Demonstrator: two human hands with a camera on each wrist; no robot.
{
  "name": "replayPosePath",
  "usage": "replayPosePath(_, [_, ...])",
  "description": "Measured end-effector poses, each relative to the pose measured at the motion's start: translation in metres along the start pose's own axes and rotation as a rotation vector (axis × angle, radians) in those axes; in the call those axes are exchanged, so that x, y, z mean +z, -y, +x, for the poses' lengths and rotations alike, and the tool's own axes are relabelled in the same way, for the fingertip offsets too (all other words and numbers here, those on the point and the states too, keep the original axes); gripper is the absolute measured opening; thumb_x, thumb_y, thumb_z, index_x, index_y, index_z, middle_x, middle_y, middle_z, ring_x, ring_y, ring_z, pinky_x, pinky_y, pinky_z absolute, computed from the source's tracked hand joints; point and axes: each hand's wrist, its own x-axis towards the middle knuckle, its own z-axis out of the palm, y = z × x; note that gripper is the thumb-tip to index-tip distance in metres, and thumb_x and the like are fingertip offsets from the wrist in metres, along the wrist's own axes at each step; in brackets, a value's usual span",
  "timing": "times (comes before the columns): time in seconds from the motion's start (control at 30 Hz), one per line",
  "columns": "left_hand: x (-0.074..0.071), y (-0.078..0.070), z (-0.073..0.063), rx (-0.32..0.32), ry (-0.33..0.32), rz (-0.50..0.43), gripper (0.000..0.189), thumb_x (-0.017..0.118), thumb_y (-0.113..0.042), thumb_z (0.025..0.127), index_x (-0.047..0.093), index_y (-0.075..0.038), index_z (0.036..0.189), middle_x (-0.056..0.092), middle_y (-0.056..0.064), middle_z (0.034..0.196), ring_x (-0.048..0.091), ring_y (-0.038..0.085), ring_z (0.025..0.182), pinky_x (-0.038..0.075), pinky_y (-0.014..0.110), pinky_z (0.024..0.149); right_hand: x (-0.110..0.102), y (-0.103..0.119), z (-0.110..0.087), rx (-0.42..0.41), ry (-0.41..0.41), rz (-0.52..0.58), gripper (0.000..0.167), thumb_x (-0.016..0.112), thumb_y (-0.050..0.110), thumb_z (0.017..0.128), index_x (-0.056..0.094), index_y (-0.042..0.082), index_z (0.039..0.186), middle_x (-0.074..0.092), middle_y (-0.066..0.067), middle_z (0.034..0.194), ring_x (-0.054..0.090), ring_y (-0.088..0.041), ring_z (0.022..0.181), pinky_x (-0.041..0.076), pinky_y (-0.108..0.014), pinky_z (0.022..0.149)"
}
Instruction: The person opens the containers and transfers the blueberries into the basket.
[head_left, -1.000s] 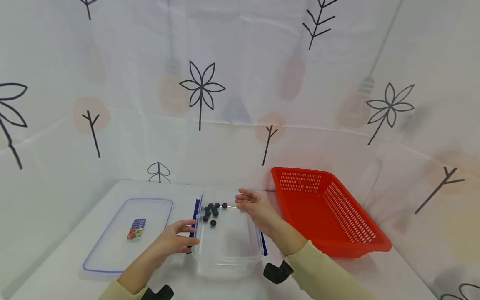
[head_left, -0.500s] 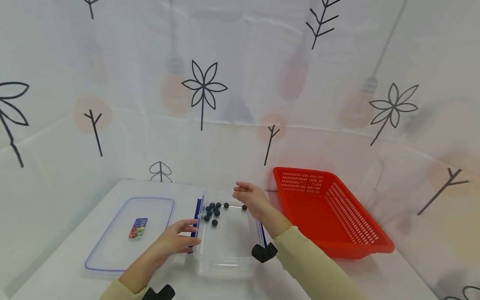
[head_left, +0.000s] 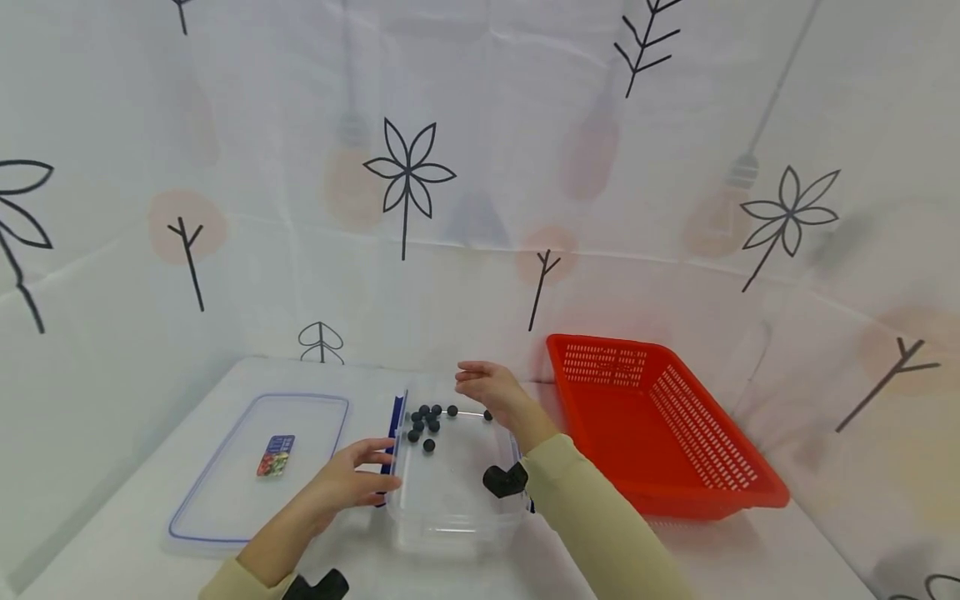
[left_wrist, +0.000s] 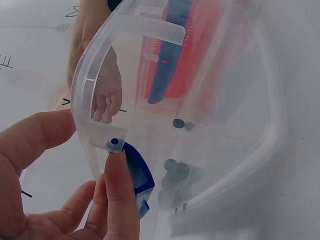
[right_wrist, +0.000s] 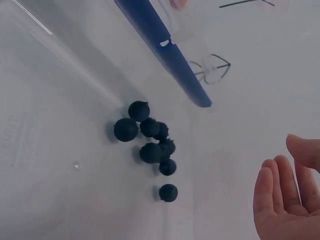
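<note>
A clear plastic box (head_left: 450, 492) with blue side latches stands in front of me. Dark blueberries (right_wrist: 151, 153) lie inside, several bunched near the far left corner. One more blueberry (head_left: 487, 415) sits apart at the far right, partly behind my wrist. My left hand (head_left: 337, 479) rests against the box's left side; in the left wrist view its fingertips touch the wall beside the blue latch (left_wrist: 137, 170). Over the far right edge hovers my right hand (head_left: 504, 402), fingers loosely bent. Its visible palm holds nothing in the right wrist view.
To the left lies a clear lid (head_left: 225, 508) with a blue edge and a colourful label (head_left: 275, 456). A red perforated basket (head_left: 697, 408) leans up at the right, close to my right arm. Behind the white table hangs a patterned cloth (head_left: 480, 167).
My right hand has moved up, away and slightly left. A blueberry has come into view at the box's far right. My left hand has stayed at the box's side.
</note>
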Motion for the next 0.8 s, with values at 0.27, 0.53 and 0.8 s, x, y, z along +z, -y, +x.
replayPosePath(0.27, [-0.001,0.0,0.001,-0.009,0.007,-0.013,0.065,0.077,-0.009,0.075,0.047,-0.005,0.133,0.053,0.016,0.119,0.059,0.023,0.09,0.056,0.038,0.074,0.007,-0.016,0.02,-0.02,0.027,-0.078,0.04,0.059,-0.014,0.082,0.054,-0.009,0.121,0.058,-0.023,0.113,0.058,-0.03,0.102,0.045,-0.037,0.094])
replayPosePath(0.53, [-0.004,-0.002,0.0,-0.007,0.008,-0.006,0.066,0.077,-0.009,0.075,0.047,-0.004,0.133,0.052,0.017,0.12,0.059,0.023,0.09,0.056,0.038,0.073,0.012,-0.029,0.031,0.04,-0.013,-0.27,0.036,0.062,-0.011,0.082,0.058,-0.006,0.117,0.06,-0.02,0.114,0.058,-0.025,0.098,0.045,-0.038,0.094])
replayPosePath(0.8, [-0.003,-0.004,0.0,-0.004,0.018,-0.019,0.065,0.077,-0.008,0.075,0.047,-0.004,0.133,0.052,0.016,0.119,0.059,0.023,0.09,0.056,0.038,0.073,0.006,-0.033,0.034,-0.057,-0.019,-0.591,0.031,0.065,-0.014,0.076,0.065,-0.004,0.105,0.063,-0.013,0.097,0.059,-0.022,0.086,0.051,-0.034,0.081])
